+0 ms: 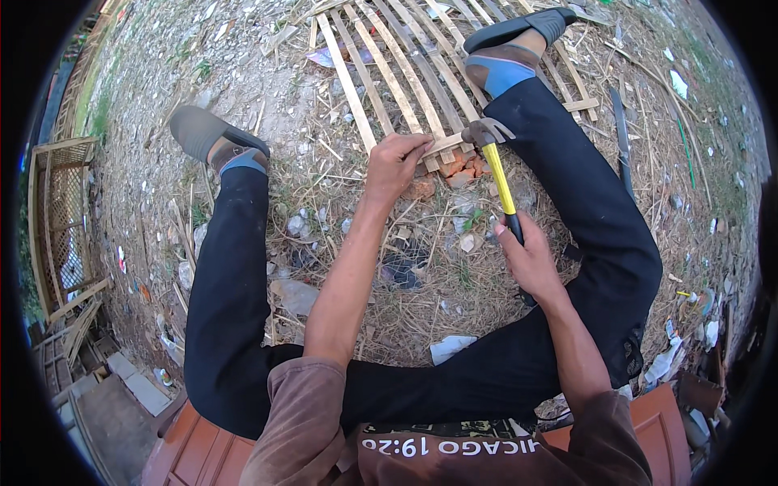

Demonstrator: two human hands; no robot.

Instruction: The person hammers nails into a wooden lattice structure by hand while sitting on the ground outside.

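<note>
My right hand (531, 255) grips a claw hammer (506, 188) by the black lower part of its yellow-and-black handle. The hammer's metal head is over the near end of a wooden slat frame (405, 69), close to a short cross slat (447, 144). My left hand (395, 168) is closed, its thumb and fingers pinching at the left end of that cross slat. Whether a nail is between the fingertips cannot be made out. Broken orange brick pieces (460, 172) lie under and beside the near slat ends.
My legs spread either side of the frame, the right foot (510, 57) over its slats. A long dark blade (621, 134) lies on the ground at right. A lattice panel (63, 223) stands at far left. Reddish-brown wooden panels (194, 449) are under me. Stones and straw litter the ground.
</note>
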